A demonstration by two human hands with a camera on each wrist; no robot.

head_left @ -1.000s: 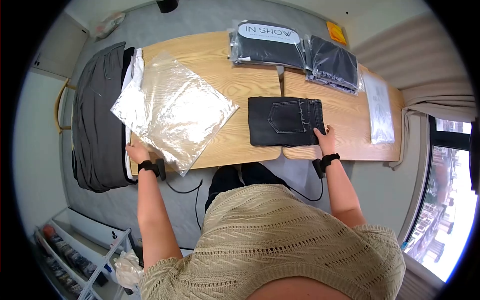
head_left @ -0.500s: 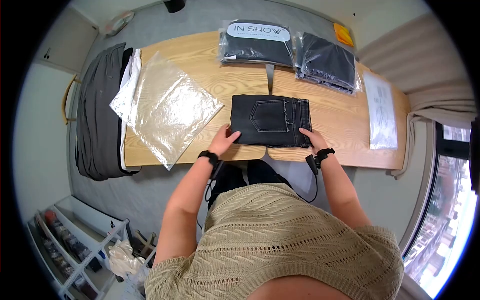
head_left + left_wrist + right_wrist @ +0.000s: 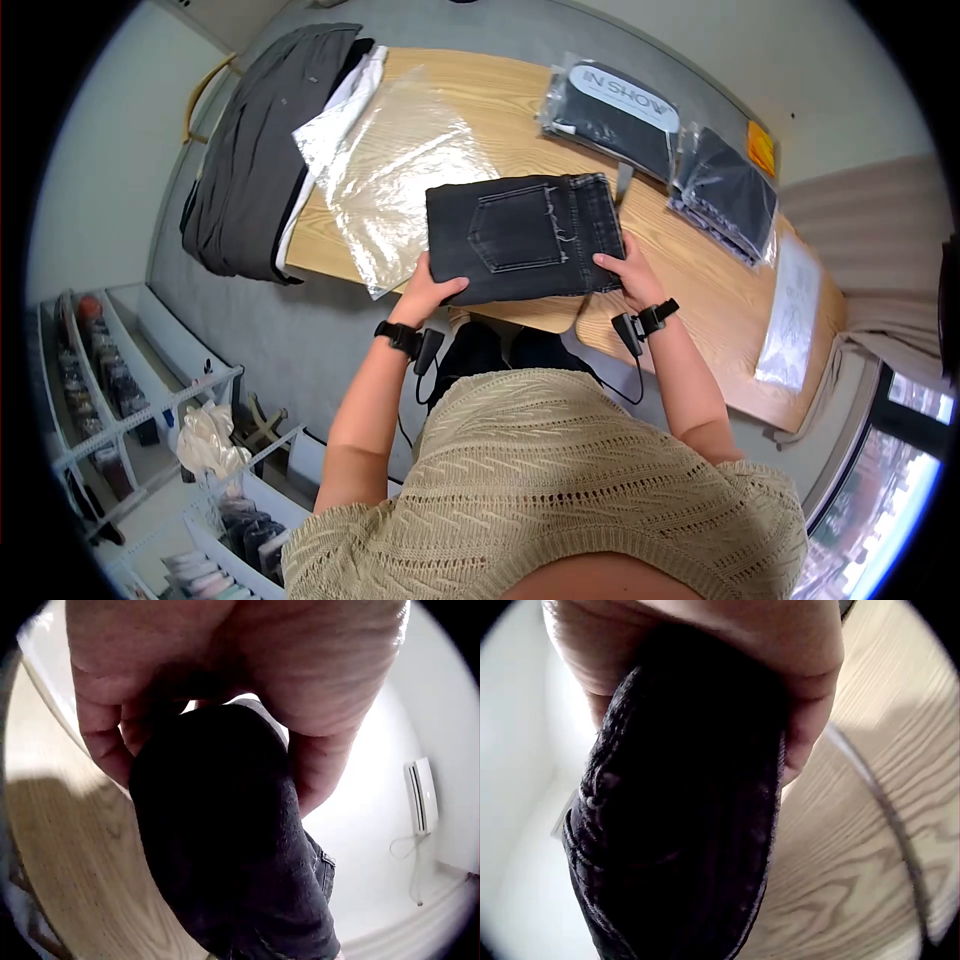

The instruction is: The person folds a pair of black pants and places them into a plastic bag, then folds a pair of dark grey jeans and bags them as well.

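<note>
Folded black jeans (image 3: 515,235), back pocket facing up, are held above the table's front edge. My left hand (image 3: 428,292) grips their left end, thumb on top and fingers beneath. At the waistband end my right hand (image 3: 632,272) grips with its thumb on top. In the left wrist view the left hand (image 3: 232,667) wraps the thick folded edge of the jeans (image 3: 225,825). The right wrist view shows the right hand (image 3: 727,637) around the layered waistband end (image 3: 682,802). Left of the jeans a clear plastic bag (image 3: 385,170) lies flat, partly covered by them.
Bagged dark garments (image 3: 615,115) and another bagged stack (image 3: 728,190) lie along the table's back edge. Flat clear bags (image 3: 792,320) rest at the right end of the wooden table (image 3: 690,300). Grey garments (image 3: 260,150) are piled at the left. Shelving (image 3: 130,420) stands lower left.
My left hand has come from the plastic bag's side to the jeans. Both hands have lifted the jeans off the table, nearer to me. The head view has turned.
</note>
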